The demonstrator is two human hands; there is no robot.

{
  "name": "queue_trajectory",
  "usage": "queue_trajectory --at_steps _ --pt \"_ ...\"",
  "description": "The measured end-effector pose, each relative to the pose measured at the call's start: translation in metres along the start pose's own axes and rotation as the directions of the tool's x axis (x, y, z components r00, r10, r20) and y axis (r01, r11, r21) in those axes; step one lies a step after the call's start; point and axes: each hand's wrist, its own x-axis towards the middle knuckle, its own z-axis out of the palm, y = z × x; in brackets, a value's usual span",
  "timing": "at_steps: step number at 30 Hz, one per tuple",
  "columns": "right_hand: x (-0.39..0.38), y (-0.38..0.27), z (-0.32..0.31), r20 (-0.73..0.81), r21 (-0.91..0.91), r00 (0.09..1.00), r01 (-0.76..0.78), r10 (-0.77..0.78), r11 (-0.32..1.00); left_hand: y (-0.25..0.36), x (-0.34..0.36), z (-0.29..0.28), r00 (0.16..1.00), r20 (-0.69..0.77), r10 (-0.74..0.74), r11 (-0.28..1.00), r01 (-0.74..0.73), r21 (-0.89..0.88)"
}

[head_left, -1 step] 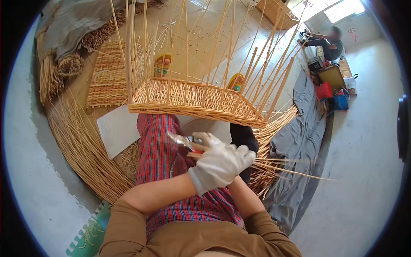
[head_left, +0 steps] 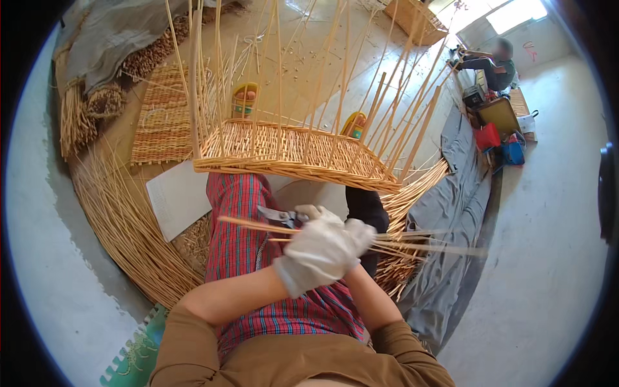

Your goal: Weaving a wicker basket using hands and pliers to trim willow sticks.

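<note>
Over my lap, my left hand [head_left: 316, 253], in a whitish work glove, closes round a few thin wicker rods [head_left: 248, 225]. Their ends poke out to the left, while the longer, blurred part trails off to the right. Mostly covered by the left hand, my right hand [head_left: 311, 211] grips pruning shears [head_left: 276, 216], whose metal blades point left beside the rods. The shears' handles are largely hidden. Just beyond my hands, a partly woven wicker basket [head_left: 284, 143] rests across my knees, its tall uprights standing out from the woven panel.
Long loose rods [head_left: 129, 226] curve along the left, near a flat woven panel [head_left: 161, 116]. More rods [head_left: 429, 187] lie at right by a grey cloth [head_left: 445, 226]. A white board [head_left: 174, 197] is left of my knee. Another person [head_left: 496, 68] sits at the far right.
The rods now stick out farther left, past the shears' blades. My left hand has shifted slightly left, and the shears have moved a little right and down.
</note>
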Motion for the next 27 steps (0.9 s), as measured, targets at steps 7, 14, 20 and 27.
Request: queue_trajectory --at_steps 7,14,20,27 --pt "-0.046 0.111 -0.082 -0.203 -0.151 0.882 -0.457 0.425 0.876 -0.25 -0.151 0.122 0.551 -0.364 -0.752 0.257 -0.263 -0.93" --pt "0.022 0.219 -0.16 -0.494 0.395 0.558 -0.539 0.667 0.744 -0.301 -0.373 0.264 0.419 0.271 -0.866 0.427 0.904 -0.03" --pt "0.053 0.179 -0.189 -0.021 0.753 0.847 -0.336 0.53 0.566 -0.195 -0.25 0.152 0.584 0.28 -0.762 0.06 0.494 -0.867" --pt "-0.017 0.026 -0.147 0.246 0.842 0.969 -0.231 0.034 0.488 -0.012 -0.093 -0.036 0.996 -0.036 -0.083 -0.062 -0.041 -0.997"
